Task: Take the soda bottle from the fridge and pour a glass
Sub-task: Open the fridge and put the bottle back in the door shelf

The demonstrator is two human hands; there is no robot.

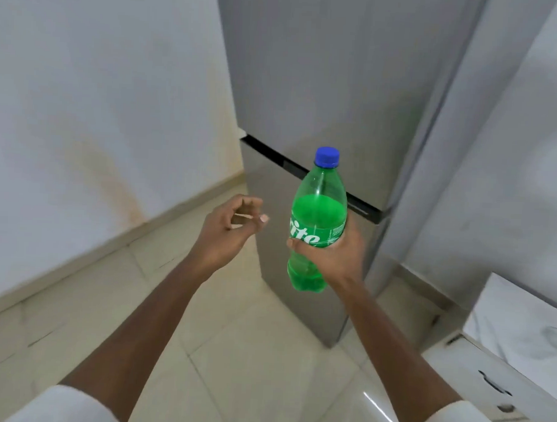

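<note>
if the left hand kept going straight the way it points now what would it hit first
Probably the fridge: the left hand, empty and loosely curled, points forward at its lower door, just left of the bottle in the right hand. Nothing seems to lie between, though depth is unclear.

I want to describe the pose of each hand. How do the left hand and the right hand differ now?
The right hand grips the soda bottle upright around its label; the left hand holds nothing. The right hand's fingers wrap the bottle; the left hand's fingers curl loosely in the air beside it. Both are raised before the closed fridge.
</note>
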